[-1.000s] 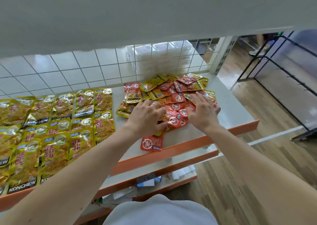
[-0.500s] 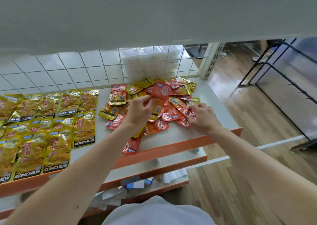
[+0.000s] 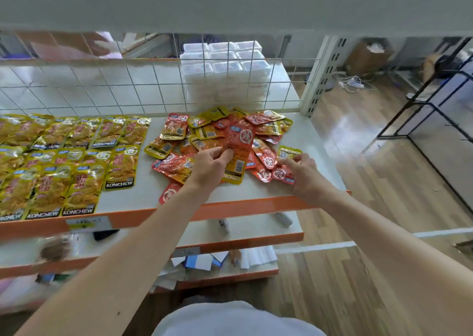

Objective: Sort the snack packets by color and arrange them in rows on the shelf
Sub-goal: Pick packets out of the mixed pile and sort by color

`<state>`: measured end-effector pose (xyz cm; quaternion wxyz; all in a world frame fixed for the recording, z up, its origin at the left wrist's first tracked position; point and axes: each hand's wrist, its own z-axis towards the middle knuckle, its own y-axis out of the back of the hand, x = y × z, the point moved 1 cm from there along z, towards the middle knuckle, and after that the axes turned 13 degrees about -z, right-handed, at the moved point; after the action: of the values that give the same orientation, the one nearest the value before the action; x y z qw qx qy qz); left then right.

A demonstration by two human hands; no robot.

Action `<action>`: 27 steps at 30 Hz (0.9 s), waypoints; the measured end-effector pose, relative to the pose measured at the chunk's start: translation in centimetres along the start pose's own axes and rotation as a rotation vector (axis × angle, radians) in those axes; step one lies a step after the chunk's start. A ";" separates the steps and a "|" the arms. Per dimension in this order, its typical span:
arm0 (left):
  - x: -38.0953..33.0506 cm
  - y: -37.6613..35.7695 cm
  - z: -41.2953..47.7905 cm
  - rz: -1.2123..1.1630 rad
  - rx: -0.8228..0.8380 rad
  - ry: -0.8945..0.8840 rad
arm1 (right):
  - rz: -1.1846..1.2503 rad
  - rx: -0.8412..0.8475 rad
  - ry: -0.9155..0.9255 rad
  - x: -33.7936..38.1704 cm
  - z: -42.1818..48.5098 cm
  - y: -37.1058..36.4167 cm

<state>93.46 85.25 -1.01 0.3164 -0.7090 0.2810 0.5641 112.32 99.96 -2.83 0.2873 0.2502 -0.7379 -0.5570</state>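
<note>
your left hand (image 3: pixel 212 164) is raised over the right half of the shelf (image 3: pixel 143 197), thumb and fingers closed round the lower left edge of one red packet (image 3: pixel 238 141). the packet stands nearly upright, printed face toward you, its top tilted a little to the right, above the mixed pile (image 3: pixel 204 133). that pile of red and yellow packets lies loose and overlapping from the back edge of the shelf down toward the orange front edge, on the right side. your right hand (image 3: pixel 302 171) is apart from the left, low near the front right corner, its bent fingertips on a cluster of red packets (image 3: pixel 280 173) at the pile's right fringe; you can't tell from here whether it pinches one or only touches them. a yellow packet (image 3: pixel 289 152) lies just behind those fingers. one stray red packet (image 3: pixel 167 193) sits at the front edge, partly under your left forearm. the yellow rows (image 3: pixel 76 161) fill the left half of the shelf, laid flat and overlapping, front row reaching the front edge. behind the back edge stands a wire grid (image 3: pixel 128 84), with stacked clear tubs (image 3: pixel 225 74) beyond it. below, a lower shelf (image 3: pixel 256 225) carries markers.
</note>
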 end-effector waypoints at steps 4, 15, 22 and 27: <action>0.7 -0.5 -1.1 -0.082 -0.063 0.056 | 0.059 -0.191 0.083 -1.3 -0.4 -0.6; -0.2 -1.3 -2.7 -0.227 -0.143 0.122 | 0.740 -0.511 0.101 0.1 -1.6 4.9; -1.1 -2.0 -4.5 -0.339 -0.044 0.144 | 1.048 -0.238 0.126 2.6 -2.6 4.3; -0.7 -0.3 -6.5 -0.431 -0.048 0.193 | 1.128 -0.124 0.129 4.5 -3.0 3.4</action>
<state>97.62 80.52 0.74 0.3844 -0.8104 0.1386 0.4198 111.11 95.67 1.78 0.5989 -0.1662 -0.7042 -0.3433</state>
